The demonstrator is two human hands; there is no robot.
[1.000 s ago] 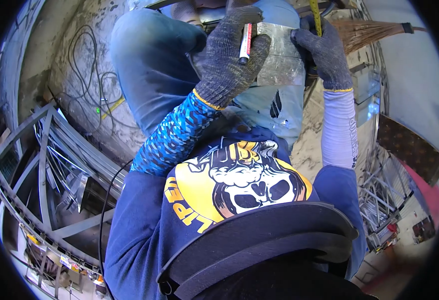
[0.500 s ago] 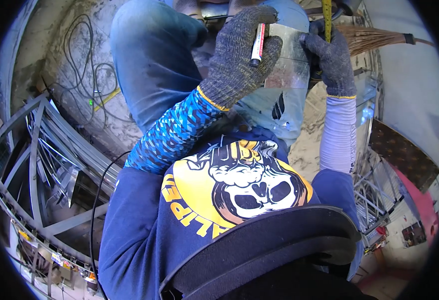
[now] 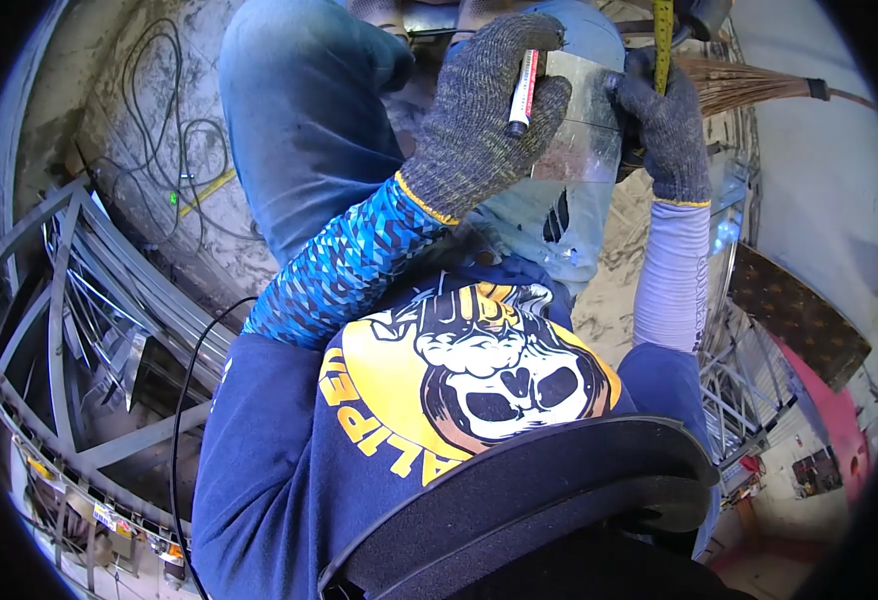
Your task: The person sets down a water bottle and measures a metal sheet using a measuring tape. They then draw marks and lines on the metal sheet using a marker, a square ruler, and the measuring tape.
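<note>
My left hand (image 3: 489, 115), in a grey knit glove, is closed around a white and red marker (image 3: 524, 95) with its black end pointing down. The thumb of that hand overlaps the left side of a shiny rectangular metal plate (image 3: 584, 150), which lies over my jeans at the knee. A thin dark line crosses the plate. My right hand (image 3: 671, 135), also gloved in grey, is closed at the plate's right edge. Up from its fingers runs the yellow blade of a tape measure (image 3: 663, 40); the tape's case is not visible.
A straw broom (image 3: 749, 82) lies beyond my right hand. Welded metal framing (image 3: 64, 330) and long metal strips (image 3: 149, 270) stand at left, with a loose black cable (image 3: 144, 100) on the floor. A brown patterned panel (image 3: 799, 310) is at right.
The whole view has shifted slightly. Both hands keep their grips, and the marker, plate and tape blade stay nearly where they were.
</note>
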